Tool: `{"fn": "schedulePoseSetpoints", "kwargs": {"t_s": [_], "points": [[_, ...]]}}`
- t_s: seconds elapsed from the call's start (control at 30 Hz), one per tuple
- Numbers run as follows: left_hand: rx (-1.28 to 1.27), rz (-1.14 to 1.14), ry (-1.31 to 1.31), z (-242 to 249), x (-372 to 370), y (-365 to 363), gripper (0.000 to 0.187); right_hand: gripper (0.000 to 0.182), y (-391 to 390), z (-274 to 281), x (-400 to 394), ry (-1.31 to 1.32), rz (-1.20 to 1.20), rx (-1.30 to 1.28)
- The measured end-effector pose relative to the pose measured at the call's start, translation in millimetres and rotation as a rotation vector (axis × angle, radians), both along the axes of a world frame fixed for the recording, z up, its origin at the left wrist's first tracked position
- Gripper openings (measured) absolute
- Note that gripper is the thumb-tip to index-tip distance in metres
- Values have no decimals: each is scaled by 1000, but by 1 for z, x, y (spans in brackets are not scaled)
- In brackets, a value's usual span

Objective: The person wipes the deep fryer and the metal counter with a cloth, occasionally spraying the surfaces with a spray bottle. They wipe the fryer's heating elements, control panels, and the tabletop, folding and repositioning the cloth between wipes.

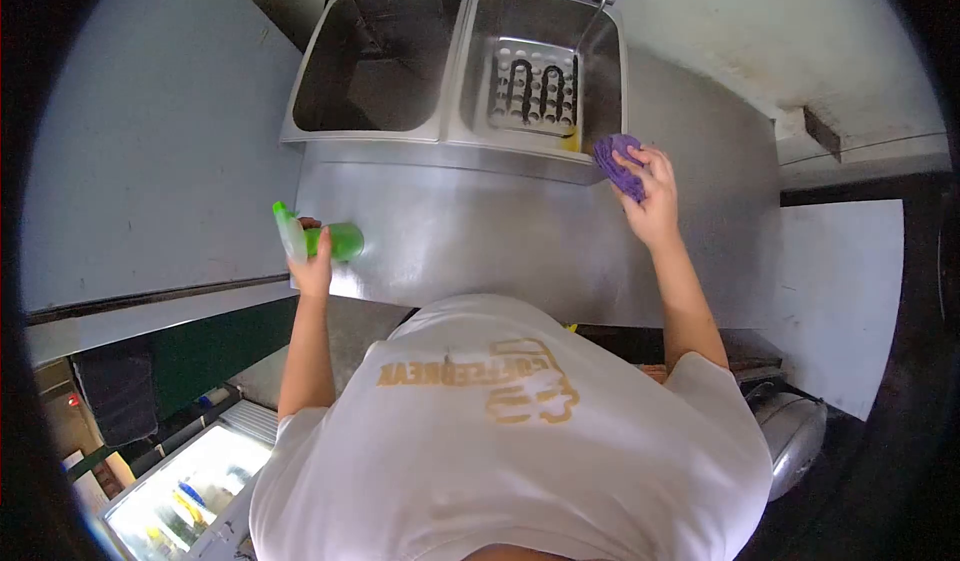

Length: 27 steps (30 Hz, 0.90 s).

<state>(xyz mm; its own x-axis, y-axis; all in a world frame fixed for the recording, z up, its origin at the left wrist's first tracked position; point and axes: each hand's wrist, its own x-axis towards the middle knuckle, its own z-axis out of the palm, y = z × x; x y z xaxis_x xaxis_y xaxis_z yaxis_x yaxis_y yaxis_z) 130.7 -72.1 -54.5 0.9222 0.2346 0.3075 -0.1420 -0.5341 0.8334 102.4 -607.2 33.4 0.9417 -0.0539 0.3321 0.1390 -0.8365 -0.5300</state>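
My left hand point(316, 266) is wrapped round a green spray bottle point(345, 242), which lies tilted on its side above the left end of the steel counter point(440, 231). In my right hand point(655, 201) is a bunched purple cloth point(619, 165), held at the front right corner of a double-basin fryer. The right basin point(600, 86) shows a perforated plate point(535, 86) with dark heating coils and a yellowish patch near its front corner. Darker inside, the left basin point(385, 81) has an angular shape at its bottom that I cannot make out.
A grey panel point(150, 141) rises at the left. At lower left stands a lit display case point(180, 491) with items inside. A white board point(840, 301) is at the right, with a rounded metal object point(790, 436) below it. The wall point(720, 21) runs behind the fryer.
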Motion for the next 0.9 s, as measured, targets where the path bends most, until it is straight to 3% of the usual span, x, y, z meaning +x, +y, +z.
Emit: {"fn": "schedulePoseSetpoints", "kwargs": {"t_s": [0.17, 0.47, 0.87, 0.9], "points": [[-52, -36, 27, 2, 0, 0, 27, 48, 29, -9, 4, -159, 143, -195], [-211, -80, -5, -3, 3, 0, 32, 58, 77, -25, 11, -166, 39, -346], [-324, -127, -8, -16, 4, 4, 34, 52, 216, -18, 66, -290, 92, 31], [-233, -124, 4, -17, 5, 7, 35, 48, 220, -13, 72, -264, 136, 223]]}}
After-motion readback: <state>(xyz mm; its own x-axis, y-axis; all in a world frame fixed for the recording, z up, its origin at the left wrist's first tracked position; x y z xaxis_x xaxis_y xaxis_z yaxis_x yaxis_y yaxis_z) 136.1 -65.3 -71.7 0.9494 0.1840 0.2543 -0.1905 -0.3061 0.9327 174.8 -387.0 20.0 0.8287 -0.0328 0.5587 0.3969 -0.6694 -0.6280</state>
